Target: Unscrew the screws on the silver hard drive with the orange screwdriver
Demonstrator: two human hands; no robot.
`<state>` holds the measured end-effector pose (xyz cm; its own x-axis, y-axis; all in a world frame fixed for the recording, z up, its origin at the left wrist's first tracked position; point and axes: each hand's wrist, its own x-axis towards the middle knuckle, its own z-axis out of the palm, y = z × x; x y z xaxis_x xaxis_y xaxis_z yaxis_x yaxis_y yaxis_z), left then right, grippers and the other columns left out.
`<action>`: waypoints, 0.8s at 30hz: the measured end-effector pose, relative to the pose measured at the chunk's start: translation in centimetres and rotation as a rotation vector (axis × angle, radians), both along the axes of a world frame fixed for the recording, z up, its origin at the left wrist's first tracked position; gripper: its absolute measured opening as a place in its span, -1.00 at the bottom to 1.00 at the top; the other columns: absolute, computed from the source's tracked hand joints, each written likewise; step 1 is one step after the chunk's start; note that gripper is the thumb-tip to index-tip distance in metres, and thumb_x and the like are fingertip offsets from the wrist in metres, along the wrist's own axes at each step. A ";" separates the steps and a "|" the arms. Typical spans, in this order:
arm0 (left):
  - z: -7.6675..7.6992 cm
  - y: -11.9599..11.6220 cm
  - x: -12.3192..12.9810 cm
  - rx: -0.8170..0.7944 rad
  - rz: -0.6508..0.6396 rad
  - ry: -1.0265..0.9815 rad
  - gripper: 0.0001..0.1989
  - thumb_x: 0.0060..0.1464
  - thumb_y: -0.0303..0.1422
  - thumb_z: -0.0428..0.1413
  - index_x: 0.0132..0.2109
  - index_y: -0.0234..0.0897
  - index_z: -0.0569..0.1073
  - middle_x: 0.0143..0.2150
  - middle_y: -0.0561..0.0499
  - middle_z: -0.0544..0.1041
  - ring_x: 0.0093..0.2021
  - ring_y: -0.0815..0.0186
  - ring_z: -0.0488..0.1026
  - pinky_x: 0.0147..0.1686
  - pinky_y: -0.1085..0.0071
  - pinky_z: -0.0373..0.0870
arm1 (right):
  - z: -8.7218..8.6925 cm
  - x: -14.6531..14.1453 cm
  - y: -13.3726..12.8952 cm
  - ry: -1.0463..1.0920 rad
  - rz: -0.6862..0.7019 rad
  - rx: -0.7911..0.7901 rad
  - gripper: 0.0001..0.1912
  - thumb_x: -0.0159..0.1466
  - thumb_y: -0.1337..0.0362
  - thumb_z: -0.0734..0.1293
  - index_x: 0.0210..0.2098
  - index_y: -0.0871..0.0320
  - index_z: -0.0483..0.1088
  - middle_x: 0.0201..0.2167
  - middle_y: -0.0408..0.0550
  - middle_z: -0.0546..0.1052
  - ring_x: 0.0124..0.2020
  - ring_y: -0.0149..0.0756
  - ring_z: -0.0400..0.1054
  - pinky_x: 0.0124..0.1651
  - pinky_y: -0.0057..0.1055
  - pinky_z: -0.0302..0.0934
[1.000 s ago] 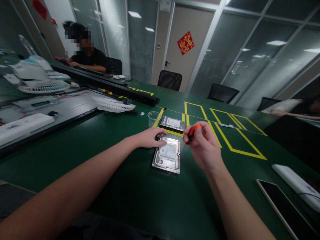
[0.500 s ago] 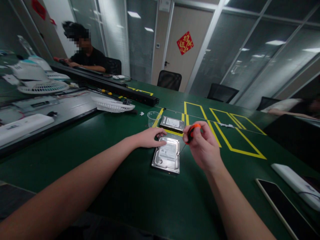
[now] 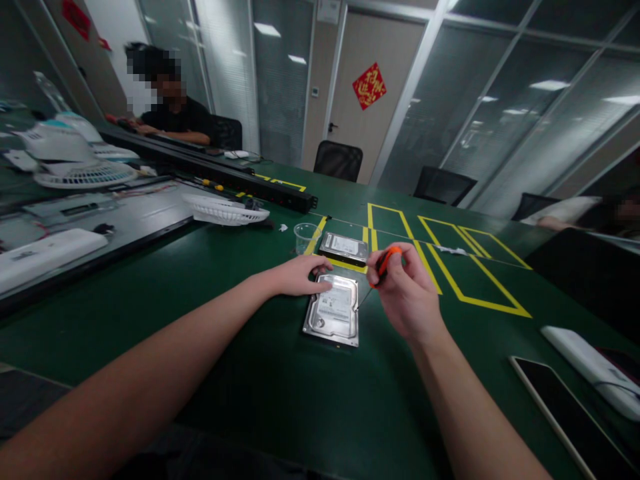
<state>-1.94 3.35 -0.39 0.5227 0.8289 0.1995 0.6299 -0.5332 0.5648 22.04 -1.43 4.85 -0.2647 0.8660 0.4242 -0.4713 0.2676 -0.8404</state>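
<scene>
A silver hard drive (image 3: 334, 312) lies label up on the green table (image 3: 280, 400). My left hand (image 3: 300, 275) rests at its upper left corner, thumb on the top face and fingers curled round the far edge. In my right hand (image 3: 404, 283) is a screwdriver (image 3: 387, 263) with a red-orange and black handle; its thin shaft slants down left, and the tip meets the drive's right edge. Just beyond, a second hard drive (image 3: 345, 247) lies by yellow tape. A clear plastic cup (image 3: 306, 239) stands to its left.
On the left are a white fan (image 3: 83, 170), a white grille (image 3: 227, 210), a flat metal panel (image 3: 145, 207) and a long black bar (image 3: 270, 190). A phone (image 3: 560, 413) and white power strip (image 3: 590, 367) lie right. A person (image 3: 175, 117) sits across the table.
The screwdriver handle has turned slightly in my right hand. My left hand and both drives have stayed in place.
</scene>
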 end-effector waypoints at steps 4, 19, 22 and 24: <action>0.0 0.0 0.0 -0.005 -0.002 -0.007 -0.45 0.16 -0.04 0.19 0.16 -0.29 0.46 0.00 -0.12 0.55 -0.08 0.17 0.48 -0.10 0.31 0.37 | 0.1 0.1 0.0 0.001 -0.007 -0.031 -0.64 0.49 0.01 0.19 -0.08 0.08 0.51 -0.32 -0.06 0.49 -0.42 -0.34 0.26 -0.31 -0.36 0.17; -0.2 0.2 0.0 0.016 -0.002 -0.007 -0.46 0.16 -0.05 0.19 0.15 -0.30 0.47 -0.02 -0.13 0.56 -0.09 0.16 0.50 -0.10 0.30 0.39 | 0.1 0.1 0.0 -0.016 -0.030 -0.020 -0.59 0.51 0.01 0.14 -0.07 0.09 0.52 -0.29 -0.03 0.48 -0.41 -0.34 0.25 -0.32 -0.35 0.18; -0.2 0.1 0.0 0.022 -0.001 -0.007 -0.47 0.15 -0.06 0.20 0.15 -0.30 0.47 -0.01 -0.12 0.56 -0.08 0.16 0.50 -0.09 0.32 0.39 | 0.2 0.1 0.0 -0.003 -0.022 -0.007 -0.74 0.48 0.13 0.22 -0.15 0.09 0.50 -0.30 -0.05 0.49 -0.38 -0.35 0.29 -0.30 -0.37 0.18; -0.2 0.1 0.0 0.018 0.000 -0.006 -0.48 0.15 -0.06 0.19 0.15 -0.28 0.47 -0.01 -0.11 0.56 -0.07 0.16 0.49 -0.09 0.32 0.38 | 0.2 0.1 -0.1 -0.001 -0.019 0.011 -0.89 0.44 0.21 0.30 -0.18 0.06 0.46 -0.28 -0.07 0.52 -0.35 -0.34 0.32 -0.27 -0.38 0.19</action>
